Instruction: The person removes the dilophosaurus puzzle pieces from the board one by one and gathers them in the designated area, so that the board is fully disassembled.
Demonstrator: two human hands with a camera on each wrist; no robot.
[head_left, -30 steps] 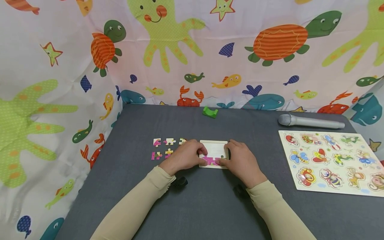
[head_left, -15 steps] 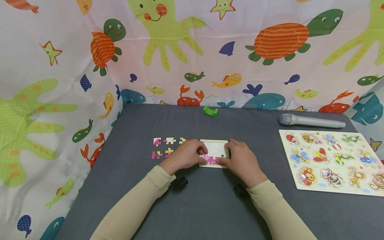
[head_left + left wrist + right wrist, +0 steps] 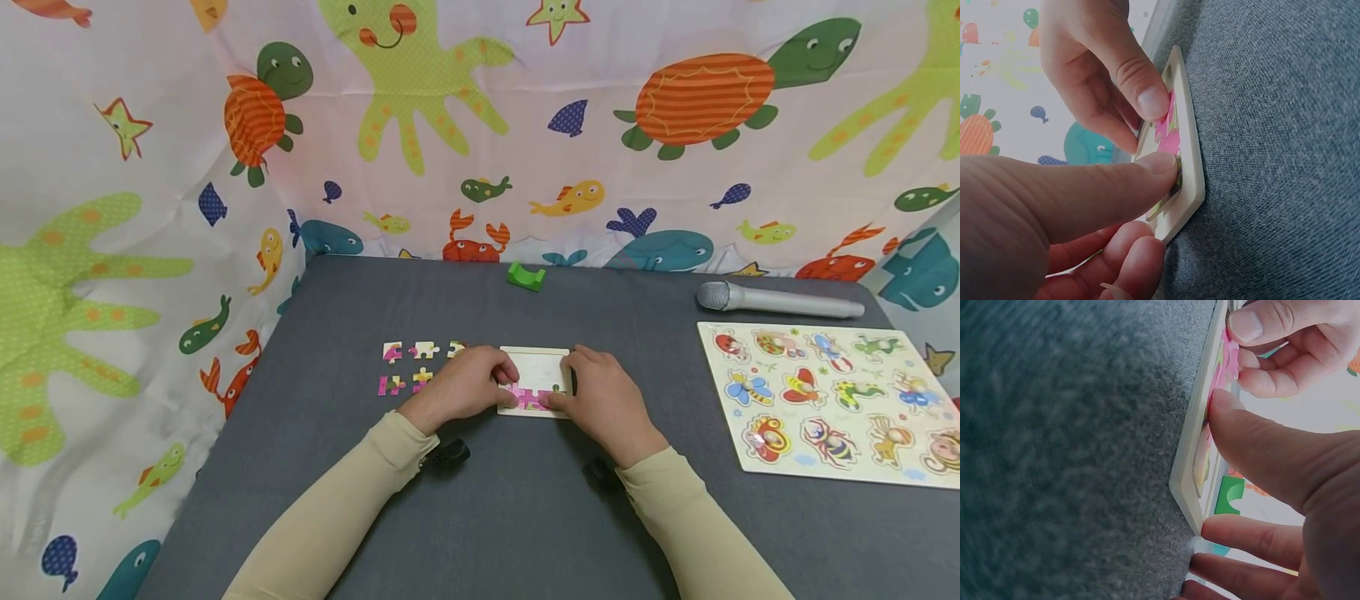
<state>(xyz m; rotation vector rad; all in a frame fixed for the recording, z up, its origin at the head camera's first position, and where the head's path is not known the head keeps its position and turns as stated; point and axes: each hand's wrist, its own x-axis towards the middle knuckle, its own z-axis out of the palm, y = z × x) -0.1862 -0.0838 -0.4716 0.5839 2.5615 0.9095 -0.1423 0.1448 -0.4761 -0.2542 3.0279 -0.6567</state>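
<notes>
A small pale wooden puzzle tray (image 3: 535, 364) lies on the table between both hands, with a row of pink jigsaw pieces (image 3: 533, 399) along its near side. At the tray's left end my left hand (image 3: 467, 386) puts its thumb on a jigsaw piece (image 3: 1170, 199) that looks slightly tilted, its fingers curled by the tray's corner. My right hand (image 3: 611, 406) holds the other end, thumb pressing the pieces and fingers against the outer edge. Left of the tray lie several loose jigsaw pieces (image 3: 424, 350), some partly hidden behind my left hand.
A large insect puzzle board (image 3: 832, 400) lies at the right, below a grey microphone (image 3: 780, 300). A green notched block (image 3: 526, 277) sits at the table's back edge. A printed cloth (image 3: 450, 125) hangs behind and on the left.
Both hands keep almost the same place on the tray. The row of pink pieces looks slightly straighter than a second ago. The head view has tilted a little.
</notes>
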